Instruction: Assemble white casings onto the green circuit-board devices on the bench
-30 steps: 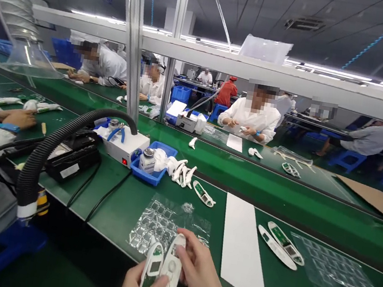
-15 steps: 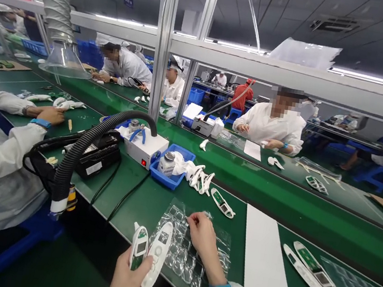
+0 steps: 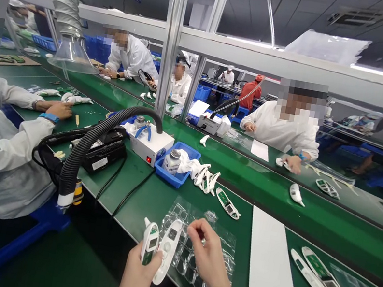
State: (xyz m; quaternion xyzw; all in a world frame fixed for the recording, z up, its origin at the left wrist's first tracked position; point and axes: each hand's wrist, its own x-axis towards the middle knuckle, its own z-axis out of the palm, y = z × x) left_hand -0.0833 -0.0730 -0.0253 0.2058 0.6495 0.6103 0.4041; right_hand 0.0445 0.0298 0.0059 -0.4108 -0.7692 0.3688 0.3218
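My left hand (image 3: 139,269) grips both parts of a white handheld device shaped like an ear thermometer. One is a body half (image 3: 150,243) with a pointed tip, a green circuit board and a small dark screen. Beside it, held upright by my thumb, is a long white cover half (image 3: 167,256) with a window. My right hand (image 3: 210,252) is closed in a pinch near the top of that cover. Anything between its fingertips is too small to make out. Beneath it lies a clear plastic blister tray (image 3: 185,215) with several square pockets.
Ahead are a blue bin (image 3: 171,178) with a bottle, several white housings (image 3: 206,179) and an open device half (image 3: 228,203). A white sheet (image 3: 267,264) and two more halves (image 3: 325,276) lie right. A black hose (image 3: 95,135) arches left, near a co-worker's sleeve (image 3: 6,132).
My right hand has drawn back from the blister tray to the top of the cover half. A white housing now appears on the green belt at right. The view has shifted slightly.
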